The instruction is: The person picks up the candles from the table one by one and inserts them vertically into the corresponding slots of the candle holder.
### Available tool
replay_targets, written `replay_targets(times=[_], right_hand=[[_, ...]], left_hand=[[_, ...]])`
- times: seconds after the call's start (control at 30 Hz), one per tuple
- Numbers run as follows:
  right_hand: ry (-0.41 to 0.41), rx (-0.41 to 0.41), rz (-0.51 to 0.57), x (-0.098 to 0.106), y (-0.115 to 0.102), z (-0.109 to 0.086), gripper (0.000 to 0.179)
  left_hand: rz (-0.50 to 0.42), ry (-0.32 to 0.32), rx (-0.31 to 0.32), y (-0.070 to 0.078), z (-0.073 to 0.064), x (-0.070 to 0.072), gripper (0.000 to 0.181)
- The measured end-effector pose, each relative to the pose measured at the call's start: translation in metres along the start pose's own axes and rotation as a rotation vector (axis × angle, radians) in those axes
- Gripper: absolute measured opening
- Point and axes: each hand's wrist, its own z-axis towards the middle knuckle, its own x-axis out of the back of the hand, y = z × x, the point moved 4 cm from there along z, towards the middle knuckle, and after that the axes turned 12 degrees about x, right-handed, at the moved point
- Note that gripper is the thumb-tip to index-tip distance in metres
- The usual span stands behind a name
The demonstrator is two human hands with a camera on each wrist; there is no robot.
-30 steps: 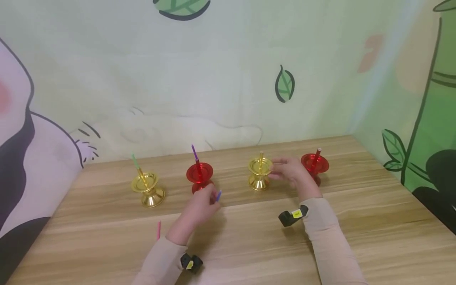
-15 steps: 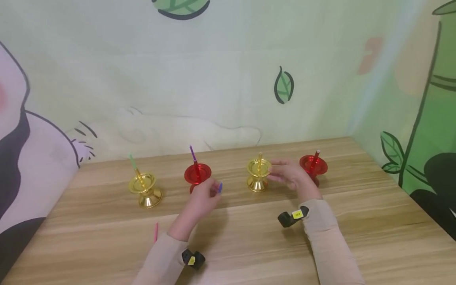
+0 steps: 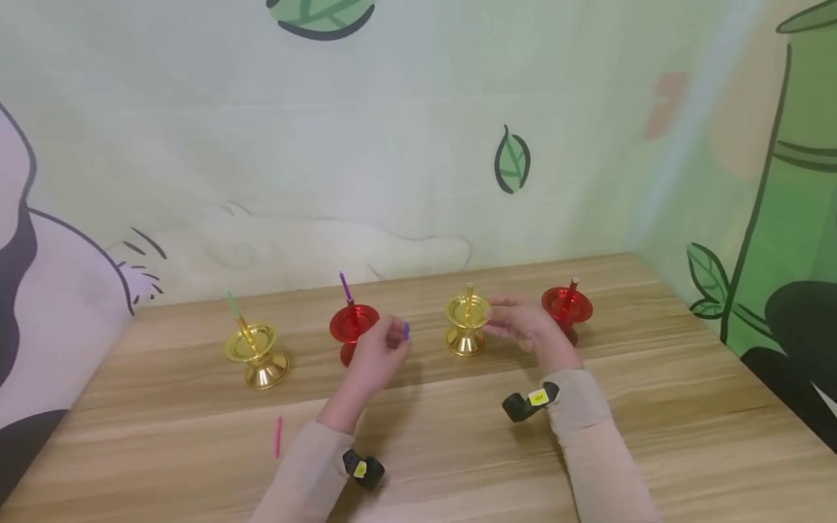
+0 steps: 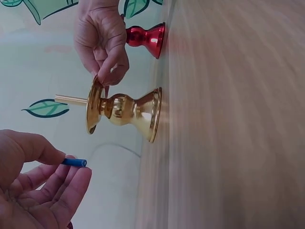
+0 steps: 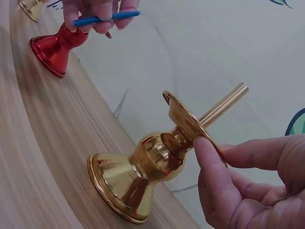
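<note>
In the head view my left hand pinches a slim blue candle between thumb and fingers, above the table in front of a red candle holder. That holder bears a purple candle in its tube. My right hand pinches the dish rim of a gold candle holder, whose tube stands bare. This holder is upright with its base on the table. In the left wrist view the blue candle's end points toward the gold holder, apart from it. The left hand hides part of the red holder.
Another gold candle holder with a green candle stands at the left. A second red holder stands behind the right hand. A pink candle lies near the left sleeve on the wooden table. A printed backdrop rises behind.
My left hand has lifted slightly and shifted a little to the right relative to the holders, with the blue candle still pinched. The right hand keeps its hold on the gold holder's rim.
</note>
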Motion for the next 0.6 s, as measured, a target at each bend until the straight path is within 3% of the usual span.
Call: replay_targets(times=[0.23,0.6], right_hand=[[0.013,0.000,0.009,-0.002,-0.001,0.000,0.050],[0.029,0.004,-0.016,0.000,0.000,-0.002,0.049]], left_hand=[[-0.005,-0.005,0.015,0.012,0.002,0.000,0.022],[-0.088,0.036,-0.097,0.029,0.012,-0.007,0.018]])
